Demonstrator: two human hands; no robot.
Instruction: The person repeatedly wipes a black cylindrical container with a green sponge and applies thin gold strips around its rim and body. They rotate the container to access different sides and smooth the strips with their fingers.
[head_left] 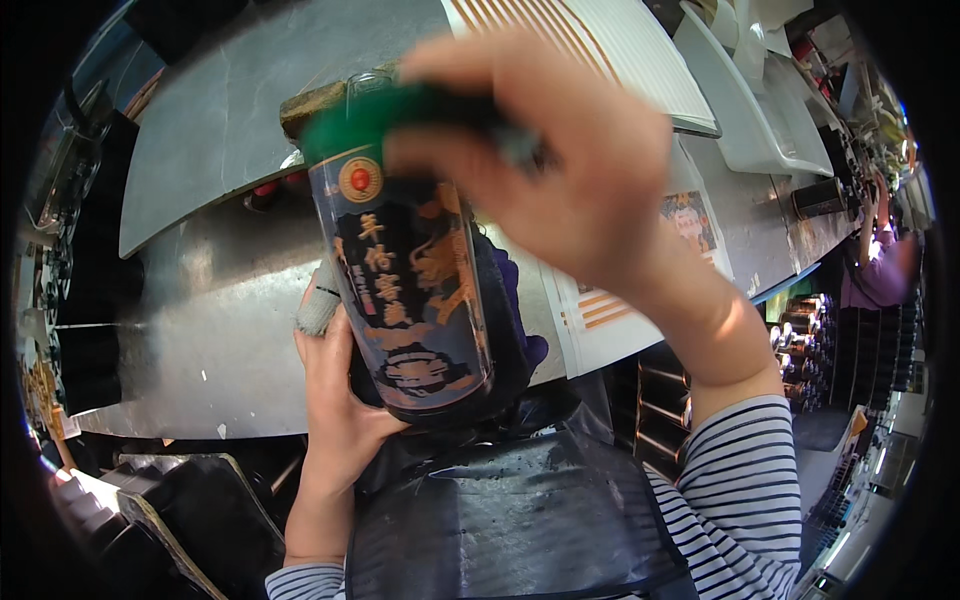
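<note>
Head view: we log one dark-labelled bottle, tilted in front of the chest at the table's near edge, with orange-gold ornament and a round red-and-gold emblem. The left hand holds it low on its left side, thumb near the base, fingers bent round behind; one finger wears a pale wrap. The right hand is blurred; its fingers curl about a green thing, dark toward the palm, which lies across the bottle's upper end. We cannot tell its kind. Something purple shows at the bottle's right side.

About the hands we note a metal table, a striped sheet at the far side, a white tray beside it, and a co-worker in purple far right.
</note>
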